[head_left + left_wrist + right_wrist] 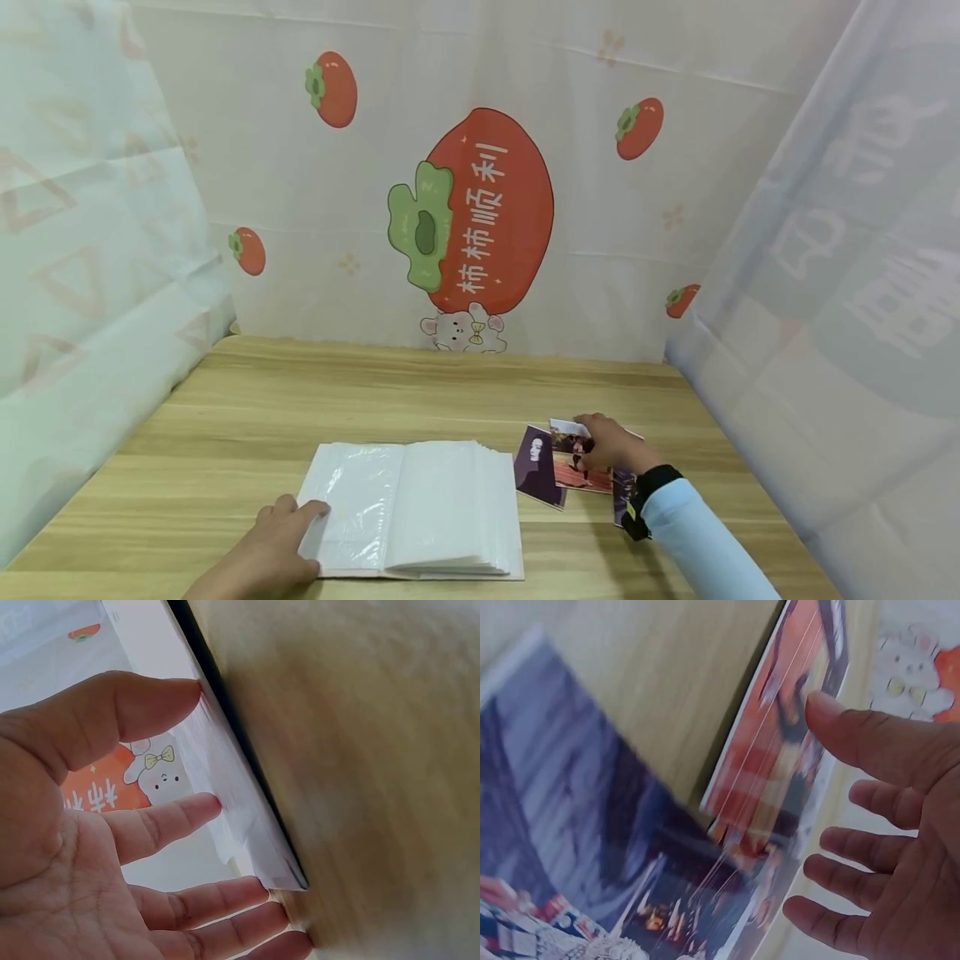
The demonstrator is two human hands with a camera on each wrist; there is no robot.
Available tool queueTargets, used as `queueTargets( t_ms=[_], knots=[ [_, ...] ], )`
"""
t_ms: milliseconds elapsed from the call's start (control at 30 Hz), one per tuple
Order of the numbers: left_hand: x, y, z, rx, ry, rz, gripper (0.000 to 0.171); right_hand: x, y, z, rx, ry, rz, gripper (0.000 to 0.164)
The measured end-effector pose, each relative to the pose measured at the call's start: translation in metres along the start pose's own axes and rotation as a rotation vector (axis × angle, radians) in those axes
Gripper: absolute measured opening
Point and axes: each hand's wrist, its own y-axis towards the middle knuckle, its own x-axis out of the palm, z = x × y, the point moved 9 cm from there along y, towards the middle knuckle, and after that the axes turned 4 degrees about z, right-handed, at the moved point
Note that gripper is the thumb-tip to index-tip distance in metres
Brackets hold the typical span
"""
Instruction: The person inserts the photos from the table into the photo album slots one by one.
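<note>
An open photo album (435,508) with clear sleeves and white pages lies on the table. At its left edge is my left hand (273,542), the thumb and fingers extended and touching the side of the album in the left wrist view. Right of the album lie several photos. Over the middle one, a picture with a red running track (581,477), hovers my right hand (611,446). In the right wrist view its fingers are spread and hold nothing. A dark purple photo (536,483) lies to the left, and another dark photo (624,498) is partly hidden beneath my wrist.
The wooden table (360,383) reaches back to a pale curtain (585,250) printed with red persimmons and a small white bear. Similar cloth hangs at the left (90,250) and right (847,292) sides.
</note>
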Motion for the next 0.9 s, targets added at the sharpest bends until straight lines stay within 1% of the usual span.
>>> queueTargets(
  t_ms=[100, 167, 333, 433, 533, 667, 767, 900],
  knots=[
    [0.000, 0.000, 0.000, 0.009, 0.007, 0.012, 0.065, 0.001, 0.006, 0.013, 0.040, 0.018, -0.011, 0.081],
    [0.001, 0.000, 0.000, 0.007, 0.009, 0.014, 0.065, 0.001, 0.008, 0.017, 0.060, 0.032, -0.020, 0.084],
    [-0.002, 0.000, 0.001, 0.003, 0.002, 0.005, 0.063, 0.001, 0.009, 0.016, 0.064, 0.046, -0.023, 0.084],
    [-0.003, 0.000, 0.002, 0.004, -0.003, 0.001, 0.063, 0.000, 0.010, 0.012, 0.042, 0.019, -0.010, 0.082],
    [-0.002, 0.000, 0.003, 0.005, 0.000, 0.002, 0.063, -0.001, 0.010, 0.011, 0.031, -0.007, 0.018, 0.081],
    [-0.001, -0.001, 0.003, 0.005, 0.011, 0.009, 0.064, -0.005, 0.008, 0.010, -0.001, -0.053, 0.077, 0.081],
    [0.000, -0.001, 0.003, -0.002, 0.012, 0.005, 0.064, -0.008, 0.007, 0.010, -0.028, -0.090, 0.124, 0.077],
    [0.000, 0.000, 0.005, 0.006, 0.020, 0.007, 0.063, -0.010, 0.006, 0.015, -0.028, -0.067, 0.171, 0.073]
  ],
)
